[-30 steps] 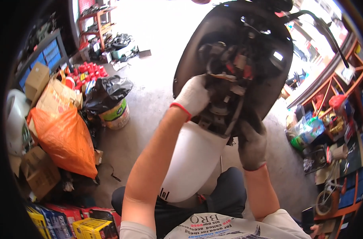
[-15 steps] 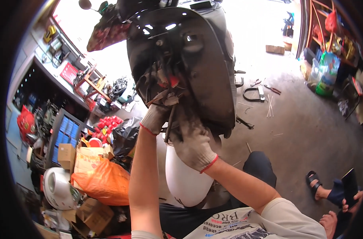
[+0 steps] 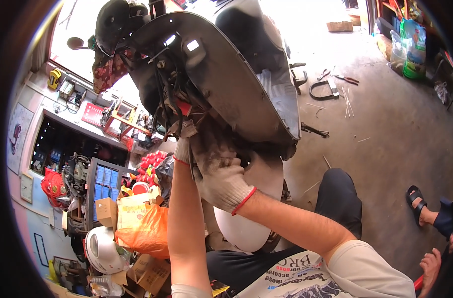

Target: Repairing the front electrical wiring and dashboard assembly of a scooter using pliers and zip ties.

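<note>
A scooter with its front opened up stands before me, its dark inner panel (image 3: 226, 74) leaning to the right over my hands. Black cables (image 3: 166, 94) hang on the panel's left side, near a small red part (image 3: 184, 108). My right hand (image 3: 221, 174), in a dirty knitted glove with a red cuff, reaches under the panel above the white front fender (image 3: 241, 228). Its fingers are curled, and what they grip is hidden. My left hand (image 3: 183, 150), gloved too, is up among the cables beside it; its fingers are out of sight.
On the floor at right lie a hacksaw (image 3: 324, 91), pliers (image 3: 346, 79) and thin sticks (image 3: 348, 103). A person's sandalled foot (image 3: 418, 208) is at far right. At left are an orange bag (image 3: 147, 231), cardboard boxes (image 3: 150, 273) and a white scooter part (image 3: 103, 248).
My view has turned, so the scooter tilts more to the left. My right hand has drawn closer to the left and now covers part of it. Both hands stay under the panel.
</note>
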A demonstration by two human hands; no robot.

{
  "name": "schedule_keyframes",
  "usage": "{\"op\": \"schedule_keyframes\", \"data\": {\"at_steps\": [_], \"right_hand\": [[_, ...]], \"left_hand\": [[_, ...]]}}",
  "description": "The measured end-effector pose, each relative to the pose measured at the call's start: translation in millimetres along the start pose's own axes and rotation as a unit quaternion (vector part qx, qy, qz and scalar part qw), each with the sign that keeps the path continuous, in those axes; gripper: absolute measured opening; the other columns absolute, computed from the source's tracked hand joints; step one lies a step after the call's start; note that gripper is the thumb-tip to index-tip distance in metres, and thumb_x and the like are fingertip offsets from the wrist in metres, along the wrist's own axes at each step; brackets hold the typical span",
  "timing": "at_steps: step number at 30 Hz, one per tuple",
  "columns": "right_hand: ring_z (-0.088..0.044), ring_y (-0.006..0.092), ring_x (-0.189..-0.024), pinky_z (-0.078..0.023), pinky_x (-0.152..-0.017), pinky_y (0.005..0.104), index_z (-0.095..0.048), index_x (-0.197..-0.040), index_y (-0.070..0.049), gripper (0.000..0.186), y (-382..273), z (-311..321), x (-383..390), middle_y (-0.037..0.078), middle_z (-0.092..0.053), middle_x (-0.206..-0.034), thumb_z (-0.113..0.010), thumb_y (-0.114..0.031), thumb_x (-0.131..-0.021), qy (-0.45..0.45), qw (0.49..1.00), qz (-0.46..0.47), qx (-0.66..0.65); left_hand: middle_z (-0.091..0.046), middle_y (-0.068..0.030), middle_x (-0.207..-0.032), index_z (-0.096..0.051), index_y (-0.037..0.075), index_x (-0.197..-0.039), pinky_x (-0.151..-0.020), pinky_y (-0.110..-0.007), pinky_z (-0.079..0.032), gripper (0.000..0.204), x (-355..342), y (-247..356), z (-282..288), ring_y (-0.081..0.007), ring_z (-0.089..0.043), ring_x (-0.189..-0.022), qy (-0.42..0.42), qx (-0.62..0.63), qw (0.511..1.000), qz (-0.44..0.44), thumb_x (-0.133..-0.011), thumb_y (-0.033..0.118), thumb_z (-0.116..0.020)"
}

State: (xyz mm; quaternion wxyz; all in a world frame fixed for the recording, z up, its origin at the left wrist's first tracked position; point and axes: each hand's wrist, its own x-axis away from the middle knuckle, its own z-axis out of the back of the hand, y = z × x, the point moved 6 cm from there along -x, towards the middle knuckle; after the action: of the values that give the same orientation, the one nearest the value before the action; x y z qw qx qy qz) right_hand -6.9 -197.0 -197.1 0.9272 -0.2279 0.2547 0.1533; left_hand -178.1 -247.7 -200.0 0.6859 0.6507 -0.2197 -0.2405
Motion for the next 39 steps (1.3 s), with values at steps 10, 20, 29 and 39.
{"op": "schedule_keyframes", "data": {"at_steps": [10,20,29,39], "right_hand": [[-0.057,0.0392,-0.102,-0.050,-0.070,0.0467,-0.046,-0.137,0.001,0.055,19,23,20,0.025,-0.053,-0.123,-0.058,-0.026,-0.090,0.218,0.967,-0.085,-0.101],[-0.054,0.0418,-0.105,-0.050,-0.064,0.0559,-0.068,-0.107,0.003,0.036,9,3,18,0.025,-0.051,-0.127,-0.060,-0.022,-0.082,0.066,0.997,-0.031,-0.012],[-0.057,0.0372,-0.100,-0.048,-0.070,0.0429,-0.054,-0.132,-0.008,0.050,46,20,66,0.024,-0.055,-0.118,-0.061,-0.026,-0.086,0.171,0.979,-0.093,-0.060],[-0.067,0.0301,-0.101,-0.051,-0.092,0.0387,-0.065,-0.113,-0.008,0.024,327,-10,283,0.014,-0.069,-0.107,-0.059,-0.012,-0.091,0.168,0.832,-0.471,-0.239]], "left_hand": [[-0.062,-0.0025,-0.113,-0.053,0.005,-0.131,-0.089,-0.026,-0.051,0.038,-6,-1,-1,-0.0126,-0.061,-0.104,0.006,-0.011,1.000,-0.014,-0.094,0.012,-0.060],[-0.062,-0.0029,-0.110,-0.053,0.005,-0.130,-0.087,-0.027,-0.052,0.036,-4,-2,-3,-0.0132,-0.061,-0.101,0.015,-0.019,0.999,-0.027,-0.095,0.011,-0.058],[-0.062,-0.0032,-0.106,-0.054,0.005,-0.128,-0.086,-0.028,-0.052,0.034,1,-6,0,-0.0138,-0.061,-0.099,0.046,-0.047,0.997,-0.041,-0.095,0.010,-0.057],[-0.063,-0.0035,-0.103,-0.054,0.005,-0.127,-0.084,-0.029,-0.053,0.031,2,-8,8,-0.0144,-0.062,-0.097,0.106,-0.105,0.988,-0.047,-0.095,0.008,-0.055]]}}
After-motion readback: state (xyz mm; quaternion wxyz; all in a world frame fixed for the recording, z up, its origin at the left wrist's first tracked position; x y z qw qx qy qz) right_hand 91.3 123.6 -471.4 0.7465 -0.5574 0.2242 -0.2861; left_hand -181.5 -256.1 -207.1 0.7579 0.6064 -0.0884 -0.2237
